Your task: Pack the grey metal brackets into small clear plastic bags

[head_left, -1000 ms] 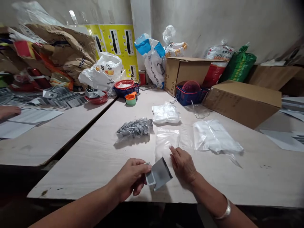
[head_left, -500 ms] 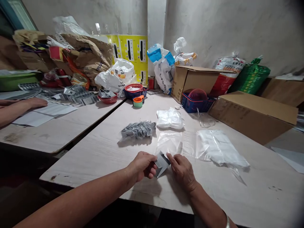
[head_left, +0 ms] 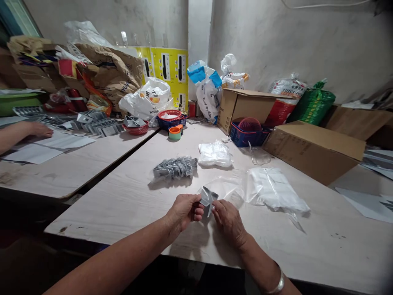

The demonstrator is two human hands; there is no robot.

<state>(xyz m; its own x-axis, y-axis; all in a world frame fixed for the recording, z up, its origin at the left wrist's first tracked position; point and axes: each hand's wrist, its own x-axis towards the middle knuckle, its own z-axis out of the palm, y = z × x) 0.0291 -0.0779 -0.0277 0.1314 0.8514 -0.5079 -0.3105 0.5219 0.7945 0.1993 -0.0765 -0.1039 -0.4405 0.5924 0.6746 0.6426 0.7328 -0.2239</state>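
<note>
Between my two hands, just above the front of the table (head_left: 123, 205), is a small grey bent piece (head_left: 208, 197) with flat angled faces. My left hand (head_left: 187, 211) pinches its left side between thumb and fingers. The fingers of my right hand (head_left: 229, 219) close on its right edge. Right behind it lies a clear plastic bag (head_left: 230, 188), flat on the wood. A row of grey pieces in clear wrapping (head_left: 173, 169) lies to the left of that. Two stacks of plastic bags, a smaller one (head_left: 215, 154) and a larger one (head_left: 274, 188), lie farther back and to the right.
A co-worker's hand (head_left: 38, 129) rests by papers (head_left: 64, 141) on the left table, near several grey pieces (head_left: 101, 125). Baskets, including a red one (head_left: 136, 128), and a tape roll (head_left: 175, 133) stand at the back. Cardboard boxes (head_left: 316, 147) line the right side.
The grey piece has been turned and raised slightly between my hands. My right index finger, stretched out before, is now bent in against the piece. The view has shifted a little to the right.
</note>
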